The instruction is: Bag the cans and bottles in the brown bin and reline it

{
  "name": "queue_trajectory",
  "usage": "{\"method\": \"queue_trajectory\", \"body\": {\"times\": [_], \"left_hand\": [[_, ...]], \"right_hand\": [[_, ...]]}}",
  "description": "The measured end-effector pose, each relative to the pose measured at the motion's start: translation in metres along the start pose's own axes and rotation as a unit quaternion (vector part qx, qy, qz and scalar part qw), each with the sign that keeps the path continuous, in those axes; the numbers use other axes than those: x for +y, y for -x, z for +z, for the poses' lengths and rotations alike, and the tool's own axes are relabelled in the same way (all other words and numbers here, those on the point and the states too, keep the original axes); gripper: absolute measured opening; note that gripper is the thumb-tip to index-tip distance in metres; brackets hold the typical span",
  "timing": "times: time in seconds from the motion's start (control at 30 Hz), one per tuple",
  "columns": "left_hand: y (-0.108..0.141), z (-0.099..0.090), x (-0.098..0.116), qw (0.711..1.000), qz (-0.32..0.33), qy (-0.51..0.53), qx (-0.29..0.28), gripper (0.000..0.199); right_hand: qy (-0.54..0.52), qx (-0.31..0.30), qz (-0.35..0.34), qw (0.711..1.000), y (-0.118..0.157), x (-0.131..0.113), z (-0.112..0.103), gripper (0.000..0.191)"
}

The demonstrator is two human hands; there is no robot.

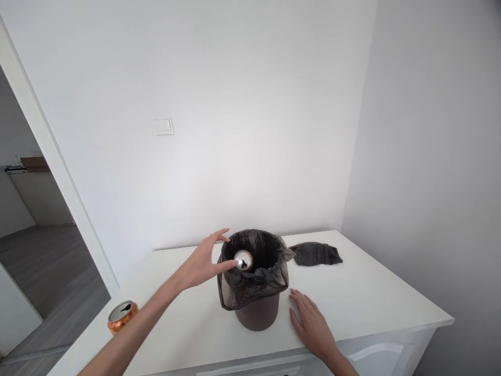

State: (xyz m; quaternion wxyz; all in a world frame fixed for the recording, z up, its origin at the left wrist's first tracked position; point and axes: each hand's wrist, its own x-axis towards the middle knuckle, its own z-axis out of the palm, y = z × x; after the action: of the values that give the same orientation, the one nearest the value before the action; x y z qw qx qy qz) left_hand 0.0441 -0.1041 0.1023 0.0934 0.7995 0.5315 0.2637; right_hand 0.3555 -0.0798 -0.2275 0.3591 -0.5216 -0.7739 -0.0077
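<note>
A small dark trash can [257, 315] stands on the white cabinet, lined with a black plastic bag [254, 292] folded over its rim. Inside its mouth, on the left, a soda can [243, 259] shows its silver top and opened hole. My left hand [203, 262] is at the can's left edge, thumb and fingers spread apart, the thumb tip beside the soda can. To the right of the trash can, my right hand [310, 322] lies flat on the cabinet top, holding nothing. An orange soda can [122, 316], opened, stands at the left, partly behind my left forearm.
A folded black plastic bag [316, 254] lies right of the trash can on the white cabinet top [376, 292]. White walls rise behind and to the right, with a light switch [163, 126] on the back one. A doorway opens at the left.
</note>
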Motion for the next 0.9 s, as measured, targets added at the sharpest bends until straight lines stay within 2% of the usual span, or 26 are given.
{"method": "queue_trajectory", "body": {"times": [0.07, 0.17, 0.23, 0.27, 0.33, 0.4, 0.47, 0.53, 0.6, 0.73, 0.83, 0.9], "left_hand": [[0.018, -0.013, -0.029, 0.998, -0.046, -0.014, 0.034, 0.073], [0.061, -0.036, -0.095, 0.987, -0.085, -0.101, 0.094, 0.064], [0.097, -0.046, -0.149, 0.972, -0.135, -0.165, 0.098, 0.069], [0.117, -0.048, -0.175, 0.961, -0.182, -0.186, 0.092, 0.073], [0.154, -0.047, -0.221, 0.947, -0.249, -0.188, 0.07, 0.079], [0.185, -0.04, -0.249, 0.955, -0.256, -0.139, 0.046, 0.076], [0.202, -0.032, -0.258, 0.963, -0.251, -0.09, 0.048, 0.07], [0.204, -0.028, -0.247, 0.964, -0.241, -0.066, 0.088, 0.066], [0.191, -0.03, -0.218, 0.958, -0.241, -0.052, 0.148, 0.068], [0.138, -0.048, -0.128, 0.932, -0.266, 0.019, 0.245, 0.08], [0.091, -0.051, -0.055, 0.939, -0.194, 0.109, 0.264, 0.075], [0.06, -0.042, -0.017, 0.947, -0.137, 0.147, 0.25, 0.068]], "right_hand": [[0.002, -0.004, 0.007, 1.0, 0.001, 0.0, 0.0, 0.039], [0.006, -0.012, 0.013, 1.0, 0.004, 0.001, 0.001, 0.041], [0.009, -0.016, 0.013, 1.0, 0.006, 0.002, 0.003, 0.041], [0.011, -0.018, 0.013, 1.0, 0.007, 0.002, 0.003, 0.041], [0.013, -0.018, 0.015, 1.0, 0.009, 0.002, 0.004, 0.041], [0.014, -0.017, 0.018, 1.0, 0.01, 0.001, 0.005, 0.041], [0.015, -0.016, 0.021, 1.0, 0.01, 0.0, 0.005, 0.04], [0.018, -0.016, 0.025, 0.999, 0.01, -0.001, 0.005, 0.04], [0.019, -0.016, 0.026, 0.999, 0.01, -0.002, 0.005, 0.04], [0.017, -0.01, 0.023, 1.0, 0.008, -0.002, 0.005, 0.039], [0.013, -0.003, 0.019, 1.0, 0.007, -0.002, 0.004, 0.039], [0.012, 0.003, 0.018, 1.0, 0.006, -0.003, 0.003, 0.038]]}}
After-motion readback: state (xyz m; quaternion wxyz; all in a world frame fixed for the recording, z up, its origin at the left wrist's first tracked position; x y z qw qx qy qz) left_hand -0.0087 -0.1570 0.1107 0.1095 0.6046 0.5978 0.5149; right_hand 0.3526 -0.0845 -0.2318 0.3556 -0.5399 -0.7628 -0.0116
